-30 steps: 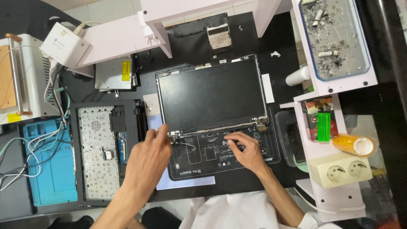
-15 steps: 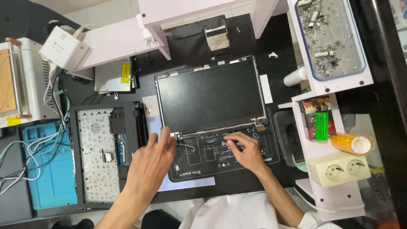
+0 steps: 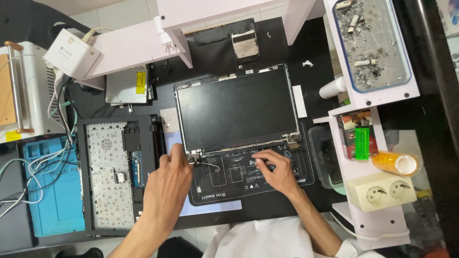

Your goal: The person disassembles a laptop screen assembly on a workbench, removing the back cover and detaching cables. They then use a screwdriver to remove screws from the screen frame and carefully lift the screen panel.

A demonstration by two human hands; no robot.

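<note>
Laptop screen panel lying flat, both hands at its lower edge

The screen panel (image 3: 237, 111) is a dark, unlit rectangle with a thin metal frame, lying face up and slightly tilted, its right end a little higher than its left. Metal hinges stick out at its two lower corners. Its lower edge rests over the top of a black work mat (image 3: 248, 177) printed with white outlines. The left hand (image 3: 168, 187) touches the lower left hinge; the right hand (image 3: 277, 171) rests on the mat just below the panel's lower edge.
</note>
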